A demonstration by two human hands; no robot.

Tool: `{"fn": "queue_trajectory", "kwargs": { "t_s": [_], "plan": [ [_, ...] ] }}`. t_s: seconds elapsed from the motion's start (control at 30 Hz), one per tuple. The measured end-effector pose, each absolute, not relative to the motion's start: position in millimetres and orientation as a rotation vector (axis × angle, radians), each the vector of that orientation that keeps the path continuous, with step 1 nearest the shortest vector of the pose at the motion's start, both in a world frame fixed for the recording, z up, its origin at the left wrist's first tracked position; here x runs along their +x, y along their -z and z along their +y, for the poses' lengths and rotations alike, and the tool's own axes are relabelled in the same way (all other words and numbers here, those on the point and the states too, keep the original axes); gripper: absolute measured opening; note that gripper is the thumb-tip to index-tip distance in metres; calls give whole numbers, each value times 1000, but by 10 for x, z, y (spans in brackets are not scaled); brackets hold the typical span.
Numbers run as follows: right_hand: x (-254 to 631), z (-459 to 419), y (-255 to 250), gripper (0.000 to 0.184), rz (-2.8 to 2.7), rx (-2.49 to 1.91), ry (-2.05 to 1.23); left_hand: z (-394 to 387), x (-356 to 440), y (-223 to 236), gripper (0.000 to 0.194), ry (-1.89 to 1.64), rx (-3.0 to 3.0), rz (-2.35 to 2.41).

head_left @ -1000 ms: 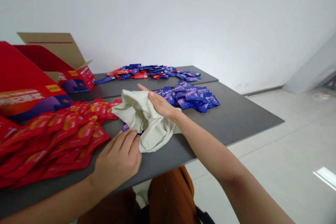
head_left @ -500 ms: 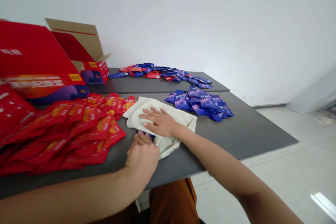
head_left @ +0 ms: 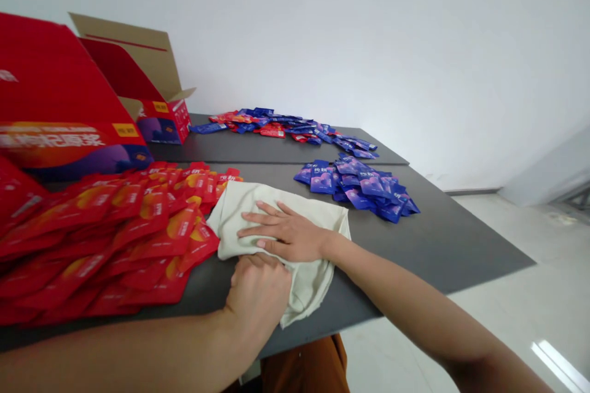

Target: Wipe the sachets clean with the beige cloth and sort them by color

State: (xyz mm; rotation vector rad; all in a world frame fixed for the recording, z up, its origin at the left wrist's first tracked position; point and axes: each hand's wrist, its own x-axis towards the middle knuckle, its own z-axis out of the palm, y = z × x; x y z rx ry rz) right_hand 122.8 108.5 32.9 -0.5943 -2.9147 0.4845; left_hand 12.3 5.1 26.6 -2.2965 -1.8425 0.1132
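My right hand (head_left: 286, 236) lies flat on a folded cream cloth (head_left: 295, 209), its fingers spread and pointing left. My left hand (head_left: 255, 295) is curled against the cloth's near edge, with the fingers pinching a fold. The cloth rests on the dark grey table top (head_left: 437, 239), touching the edge of a wide heap of red sachets (head_left: 138, 239) on its left. Whatever lies under the cloth is hidden. A pile of blue-purple sachets (head_left: 354, 187) sits beyond my right hand, apart from it.
A large red printed carton (head_left: 59, 98) stands at the left, behind the red sachets, with a brown cardboard flap (head_left: 124, 52) raised. A second grey table top (head_left: 276, 150) holds scattered red and blue sachets (head_left: 281, 126). A tiled floor lies to the right.
The cloth, bunched up a second ago, now lies flatter and folded on the table. My right hand has come down flat onto it, and my left hand has moved to its near edge.
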Motion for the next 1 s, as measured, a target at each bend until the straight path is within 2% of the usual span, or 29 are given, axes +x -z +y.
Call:
{"fn": "queue_trajectory", "kwargs": {
  "t_s": [0.13, 0.3, 0.5, 0.63, 0.77, 1.0],
  "plan": [
    [1098, 1311, -242, 49, -2871, -720, -441, 72, 112, -230, 40, -158, -2233, -1823],
    [1097, 1406, -225, 58, -2859, -808, -494, 74, 85, -163, 42, 35, -2214, -1883],
    [1263, 1109, -380, 46, -2861, -539, -778, 34, 107, -184, 29, 50, -2308, -1840],
    [1256, 1046, -421, 48, -2863, -503, -900, 23, 152, -231, 28, -56, -2313, -1858],
    [1180, 1127, -385, 55, -2873, -592, -871, 28, 204, -270, 32, -175, -2290, -1919],
    [1024, 1400, -220, 60, -2797, -941, -636, -5, 254, -217, 45, -49, -2117, -1900]
  ]
}}
